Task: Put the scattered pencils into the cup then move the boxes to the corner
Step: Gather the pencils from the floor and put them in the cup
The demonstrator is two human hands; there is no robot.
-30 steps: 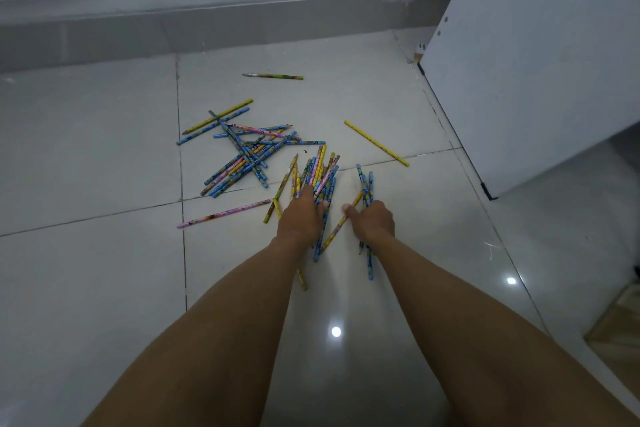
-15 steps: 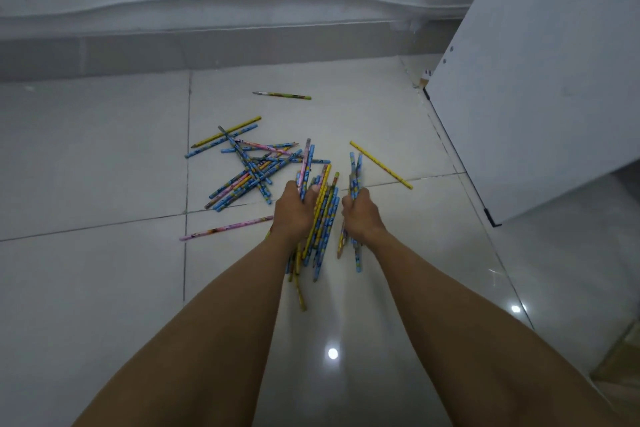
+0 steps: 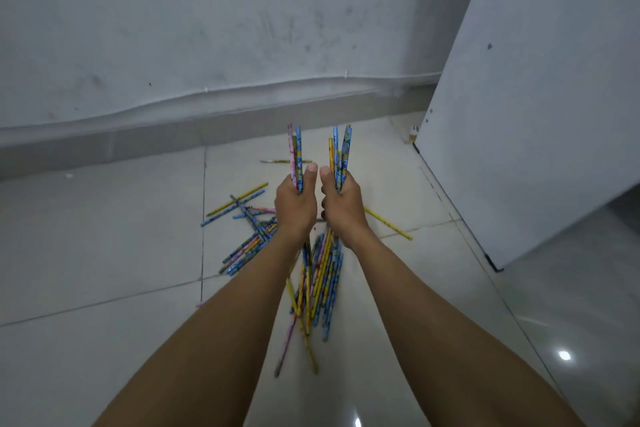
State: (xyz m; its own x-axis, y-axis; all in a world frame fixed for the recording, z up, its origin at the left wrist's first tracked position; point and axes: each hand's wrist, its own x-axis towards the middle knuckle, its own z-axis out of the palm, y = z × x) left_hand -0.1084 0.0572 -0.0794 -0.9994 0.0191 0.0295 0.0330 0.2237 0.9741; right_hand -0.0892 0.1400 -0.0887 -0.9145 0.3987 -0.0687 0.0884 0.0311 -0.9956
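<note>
Bare floor (image 3: 97, 236) left of the pencil pile (image 3: 248, 245) gives passage; white panel (image 3: 540, 121) blocks the right, wall (image 3: 207, 28) closes the far side.

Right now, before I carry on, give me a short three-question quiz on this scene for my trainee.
1. True or false: the left hand grips a bunch of pencils.
2. The right hand holds: A) a second pencil bunch, B) a cup, C) nothing.
3. Where do the loose pencils lie?
Key: 1 true; 2 A; 3 on the tiled floor.
</note>
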